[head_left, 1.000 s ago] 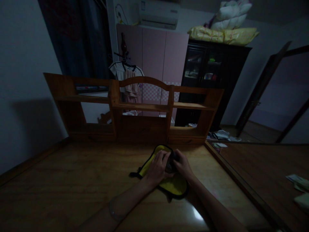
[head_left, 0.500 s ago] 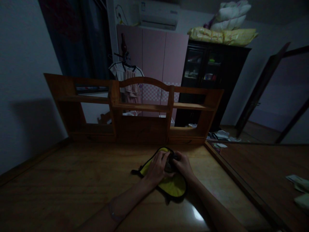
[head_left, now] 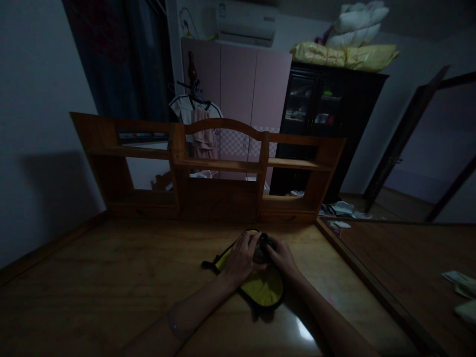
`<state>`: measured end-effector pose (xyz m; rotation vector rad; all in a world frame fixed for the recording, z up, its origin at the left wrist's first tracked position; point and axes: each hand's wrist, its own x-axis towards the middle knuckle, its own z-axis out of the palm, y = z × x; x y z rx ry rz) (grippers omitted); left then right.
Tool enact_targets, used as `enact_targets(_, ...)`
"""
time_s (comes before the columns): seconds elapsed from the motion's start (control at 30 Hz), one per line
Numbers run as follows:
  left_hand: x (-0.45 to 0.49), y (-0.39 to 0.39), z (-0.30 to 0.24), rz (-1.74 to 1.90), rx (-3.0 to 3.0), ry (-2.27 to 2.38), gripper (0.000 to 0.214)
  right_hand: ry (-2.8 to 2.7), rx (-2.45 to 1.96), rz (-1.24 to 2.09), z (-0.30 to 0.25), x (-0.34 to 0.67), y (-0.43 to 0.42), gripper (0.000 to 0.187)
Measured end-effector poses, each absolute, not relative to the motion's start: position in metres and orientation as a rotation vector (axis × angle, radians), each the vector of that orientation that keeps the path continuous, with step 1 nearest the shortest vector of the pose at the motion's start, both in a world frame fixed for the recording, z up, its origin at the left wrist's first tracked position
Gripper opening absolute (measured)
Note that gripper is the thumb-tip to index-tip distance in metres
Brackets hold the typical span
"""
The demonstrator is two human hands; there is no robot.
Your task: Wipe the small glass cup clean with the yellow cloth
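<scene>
A yellow pouch with black edging [head_left: 265,288] lies open and flat on the wooden tabletop [head_left: 141,277], a black tab at its left end. Over its middle, a small dark, glossy object [head_left: 260,252] with a black upper part sits between my hands; the dim light hides what kind it is. My left hand [head_left: 241,257] is closed around its left side. From the right, my right hand [head_left: 281,255] closes on the black part, fingers partly hidden.
Along the desk's far edge stands a wooden shelf unit [head_left: 223,164] with open compartments. A raised wooden rim [head_left: 357,267] borders the right side. Beyond are a pink wardrobe [head_left: 238,79], a dark cabinet [head_left: 347,109] with bags on top, and hanging clothes [head_left: 203,126].
My right hand has shifted slightly on the black part of the dark object. The pouch's near end has moved a little to the left. My left hand keeps its hold.
</scene>
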<state>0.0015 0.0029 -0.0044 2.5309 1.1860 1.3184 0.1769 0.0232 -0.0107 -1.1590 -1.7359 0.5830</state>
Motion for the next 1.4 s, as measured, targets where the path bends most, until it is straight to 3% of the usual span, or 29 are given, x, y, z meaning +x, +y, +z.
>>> enact_targets(0.27, 0.001, 0.004, -0.005, 1.285, 2.553, 1.235, 0.1, -1.771, -1.146, 0.555, -0.02, 0.177, 0.029, 0.031)
enact_targets(0.67, 0.002, 0.006, -0.008, 1.362, 2.517, 1.185, 0.089, -1.778, -1.14, 0.554, -0.009, 0.176, 0.022, 0.046)
enact_targets(0.93, 0.003, 0.005, -0.007, 1.358, 2.637, 1.036, 0.08, -1.85, -1.104, 0.412, -0.009, 0.18, 0.019, 0.031)
enact_targets(1.13, 0.001, 0.005, -0.007, 1.343, 2.623, 1.04, 0.084, -1.884, -1.271, 0.294, -0.007, 0.182, 0.019, 0.019)
enact_targets(1.4, 0.001, 0.003, -0.004, 1.333, 2.576, 1.066, 0.081, -1.88, -1.302, 0.3, -0.009, 0.18, 0.02, 0.024)
